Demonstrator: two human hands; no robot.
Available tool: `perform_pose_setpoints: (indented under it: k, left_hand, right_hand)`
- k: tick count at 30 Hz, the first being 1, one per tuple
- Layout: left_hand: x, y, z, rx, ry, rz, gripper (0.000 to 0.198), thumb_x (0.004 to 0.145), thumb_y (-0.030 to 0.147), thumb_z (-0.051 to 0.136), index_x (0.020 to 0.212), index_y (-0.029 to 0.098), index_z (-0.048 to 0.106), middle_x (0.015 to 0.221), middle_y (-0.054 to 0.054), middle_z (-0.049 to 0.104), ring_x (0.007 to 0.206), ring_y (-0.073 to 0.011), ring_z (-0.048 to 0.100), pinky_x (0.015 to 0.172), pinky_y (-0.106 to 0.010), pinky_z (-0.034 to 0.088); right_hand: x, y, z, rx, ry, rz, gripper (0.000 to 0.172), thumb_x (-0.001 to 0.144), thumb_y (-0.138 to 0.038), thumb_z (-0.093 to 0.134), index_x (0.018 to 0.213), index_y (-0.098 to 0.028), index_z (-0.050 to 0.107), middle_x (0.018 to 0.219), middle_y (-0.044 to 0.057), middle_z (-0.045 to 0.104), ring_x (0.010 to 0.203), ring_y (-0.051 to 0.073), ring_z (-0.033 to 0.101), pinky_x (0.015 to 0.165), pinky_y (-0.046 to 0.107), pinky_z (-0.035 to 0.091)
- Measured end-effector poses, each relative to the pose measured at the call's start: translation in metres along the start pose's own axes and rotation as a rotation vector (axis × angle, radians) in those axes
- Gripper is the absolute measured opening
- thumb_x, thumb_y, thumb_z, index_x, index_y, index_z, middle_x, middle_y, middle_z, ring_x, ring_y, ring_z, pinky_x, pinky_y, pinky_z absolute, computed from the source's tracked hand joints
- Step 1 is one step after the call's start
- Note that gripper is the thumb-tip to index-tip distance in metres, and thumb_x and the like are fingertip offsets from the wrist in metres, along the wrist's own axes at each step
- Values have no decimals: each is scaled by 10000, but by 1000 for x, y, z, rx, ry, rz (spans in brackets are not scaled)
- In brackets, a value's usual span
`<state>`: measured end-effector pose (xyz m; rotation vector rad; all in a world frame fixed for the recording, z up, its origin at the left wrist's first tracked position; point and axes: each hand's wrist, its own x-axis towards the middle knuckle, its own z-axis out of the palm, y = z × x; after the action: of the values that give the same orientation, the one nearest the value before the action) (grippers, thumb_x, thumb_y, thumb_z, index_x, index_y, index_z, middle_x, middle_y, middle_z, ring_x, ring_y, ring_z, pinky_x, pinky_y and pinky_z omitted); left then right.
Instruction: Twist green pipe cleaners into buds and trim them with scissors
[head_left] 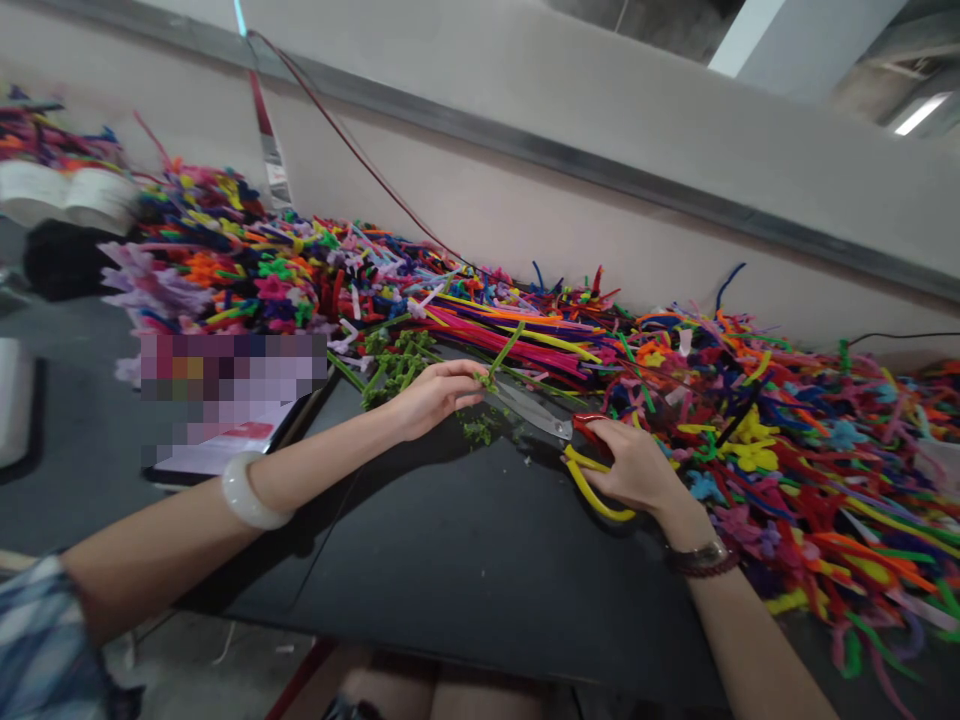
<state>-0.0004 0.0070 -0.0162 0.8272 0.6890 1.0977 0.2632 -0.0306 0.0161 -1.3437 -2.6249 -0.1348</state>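
My left hand (439, 398) pinches a green pipe cleaner (508, 345) near its twisted lower end, with the free end pointing up and to the right. In my right hand (634, 465) is a pair of scissors (534, 412) with one red and one yellow handle. The scissor blades reach left to the green piece at my left fingertips; whether they touch it I cannot tell. Green fuzzy trimmings (480, 428) lie on the dark table below the blades. Just behind my left hand sits a pile of twisted green pipe-cleaner pieces (397, 365).
A long heap of coloured pipe cleaners (750, 440) runs along the wall and down the right side. A tablet-like device (225, 450), partly pixelated, lies left of my left forearm. White rolls (97, 198) stand at far left. A dark red cable (360, 170) hangs along the wall.
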Motion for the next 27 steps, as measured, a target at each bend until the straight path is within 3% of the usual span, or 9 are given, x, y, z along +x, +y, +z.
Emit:
perform_pose_setpoints:
  k: [27]
  left_hand:
    - [1,-1,1,43,39,-1,138,570,112,647,692,176,648,741,-11,602,680,-94,523,622,-208,415]
  right_hand:
    - [-2,3,2,18,-43,-12,232,685,-323,545,847,-157,549,859,93,635,751,202,590,652,270,434]
